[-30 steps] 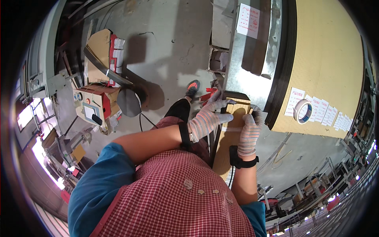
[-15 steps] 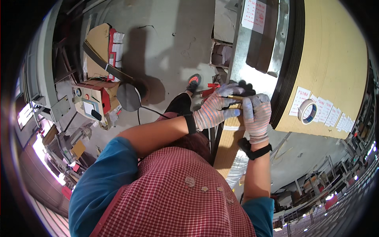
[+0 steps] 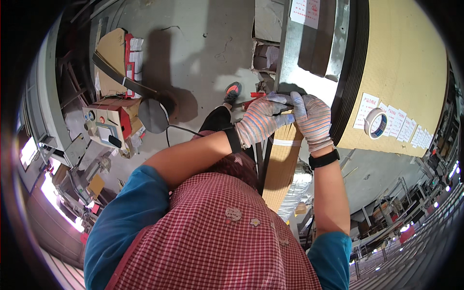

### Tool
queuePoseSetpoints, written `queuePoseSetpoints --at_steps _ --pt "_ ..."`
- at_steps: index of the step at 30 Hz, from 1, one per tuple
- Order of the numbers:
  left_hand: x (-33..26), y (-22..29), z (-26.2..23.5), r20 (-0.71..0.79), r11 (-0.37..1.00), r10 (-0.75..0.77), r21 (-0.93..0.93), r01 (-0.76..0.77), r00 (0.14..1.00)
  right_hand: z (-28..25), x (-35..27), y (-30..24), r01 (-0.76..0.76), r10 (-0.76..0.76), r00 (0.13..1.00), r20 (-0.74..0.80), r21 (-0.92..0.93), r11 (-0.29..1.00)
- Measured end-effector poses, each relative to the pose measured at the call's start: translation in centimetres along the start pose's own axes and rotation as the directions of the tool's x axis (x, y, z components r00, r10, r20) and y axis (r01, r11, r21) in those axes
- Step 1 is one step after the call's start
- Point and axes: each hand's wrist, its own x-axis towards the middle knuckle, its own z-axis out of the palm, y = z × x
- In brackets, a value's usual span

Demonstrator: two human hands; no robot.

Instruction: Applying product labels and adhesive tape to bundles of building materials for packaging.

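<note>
- The tan, flat-topped wooden worktable (image 3: pixel 411 72) with a dark banded edge carries a roll of white adhesive tape (image 3: pixel 376 123) and a row of white paper slips (image 3: pixel 403 128) beside it.
- The grey, cracked concrete floor (image 3: pixel 193 53) bears a flattened brown cardboard sheet (image 3: pixel 112 60), a red-and-cream control box (image 3: pixel 104 125) and a round dark stool (image 3: pixel 152 116).

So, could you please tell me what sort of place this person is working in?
Most likely a factory or workshop floor. A bare grey concrete floor lies below, a large tan board with black stacked edges stands beside the gloved hands, and a red-and-cream control box with buttons sits nearby.
</note>
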Motion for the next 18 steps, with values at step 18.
queuePoseSetpoints --at_steps 18 --pt "2.0 1.8 0.4 0.142 0.863 0.364 0.319 -0.391 0.921 0.8 -9.7 -2.2 -0.308 0.431 0.845 -0.317 0.372 0.876"
